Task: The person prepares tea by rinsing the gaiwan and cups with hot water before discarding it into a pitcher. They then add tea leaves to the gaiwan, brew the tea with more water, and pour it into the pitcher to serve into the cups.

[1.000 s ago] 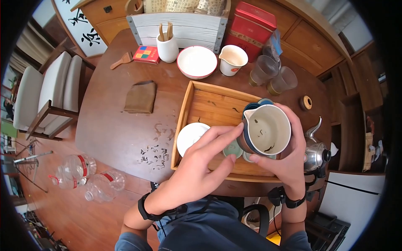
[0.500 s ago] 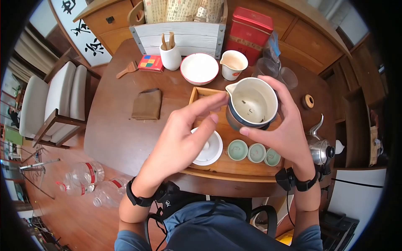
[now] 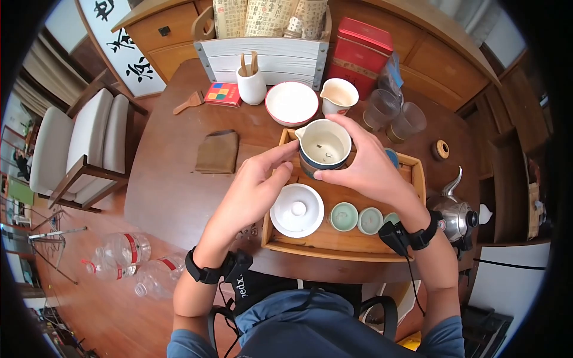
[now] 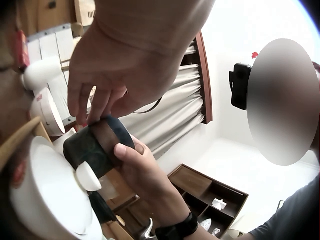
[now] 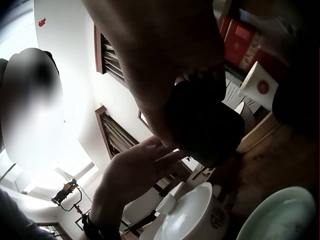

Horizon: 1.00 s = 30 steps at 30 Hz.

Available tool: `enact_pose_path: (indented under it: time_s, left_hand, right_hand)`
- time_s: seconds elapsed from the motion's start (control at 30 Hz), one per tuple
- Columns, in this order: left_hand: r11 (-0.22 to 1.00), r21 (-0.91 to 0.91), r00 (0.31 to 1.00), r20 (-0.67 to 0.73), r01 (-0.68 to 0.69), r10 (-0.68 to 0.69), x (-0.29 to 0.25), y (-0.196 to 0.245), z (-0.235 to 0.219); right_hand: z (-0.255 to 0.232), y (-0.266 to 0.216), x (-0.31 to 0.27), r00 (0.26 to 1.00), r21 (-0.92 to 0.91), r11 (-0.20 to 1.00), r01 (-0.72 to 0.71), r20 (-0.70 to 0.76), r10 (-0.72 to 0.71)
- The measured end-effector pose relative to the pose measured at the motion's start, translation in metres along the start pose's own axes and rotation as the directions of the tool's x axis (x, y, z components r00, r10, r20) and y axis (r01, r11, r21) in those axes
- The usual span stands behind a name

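In the head view, my right hand [image 3: 365, 157] grips a spouted tea pitcher [image 3: 310, 166], thumb on the near side and fingers on the far side. It is dark outside and pale inside, with a few dark tea leaf bits at the bottom. My left hand [image 3: 256, 190] has its fingers loosely extended, fingertips at the pitcher's side below the spout. Just nearer me sits a white lidded bowl [image 3: 280, 222], and beside it a row of small green cups [image 3: 344, 216]. The left wrist view shows the pitcher [image 4: 89, 150] held above the lidded bowl [image 4: 55, 192].
A wooden tray [image 3: 322, 250] bears the lidded bowl and cups. Behind it stand a white dish [image 3: 291, 102], a white pitcher [image 3: 339, 95], glasses [image 3: 381, 107] and a red tin [image 3: 361, 53]. A metal kettle [image 3: 455, 212] is at the right, a folded brown cloth [image 3: 216, 152] at the left.
My right hand has carried the pitcher leftward from over the tray's right side to its far left part. My left hand has moved a little left, uncovering the lidded bowl.
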<state>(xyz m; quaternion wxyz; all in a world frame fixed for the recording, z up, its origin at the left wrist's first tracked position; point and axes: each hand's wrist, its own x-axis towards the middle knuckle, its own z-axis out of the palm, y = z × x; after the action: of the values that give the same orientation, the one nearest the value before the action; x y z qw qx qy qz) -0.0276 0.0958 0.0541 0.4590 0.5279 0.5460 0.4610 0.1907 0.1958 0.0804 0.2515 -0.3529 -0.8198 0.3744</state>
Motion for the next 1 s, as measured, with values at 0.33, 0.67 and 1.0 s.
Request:
enact_pose_path:
  time_s: [0.33,0.67,1.0]
  left_hand:
    - [0.994,0.109,0.999,-0.051,0.008,-0.003,-0.005,-0.031,-0.007]
    - [0.985,0.164,0.997,-0.063,0.049,-0.039,-0.012,-0.037,-0.005]
    - [0.995,-0.1,0.995,-0.1,0.011,-0.021,-0.01,-0.044,0.0]
  right_hand:
    - [0.025,0.022,0.015,0.992,0.058,0.998,-0.033,0.12,0.026]
    - [0.031,0.033,0.02,0.982,-0.062,0.998,0.02,0.186,-0.008]
    - [0.003,0.031,0.029,0.955,-0.048,0.996,0.077,0.291,-0.06]
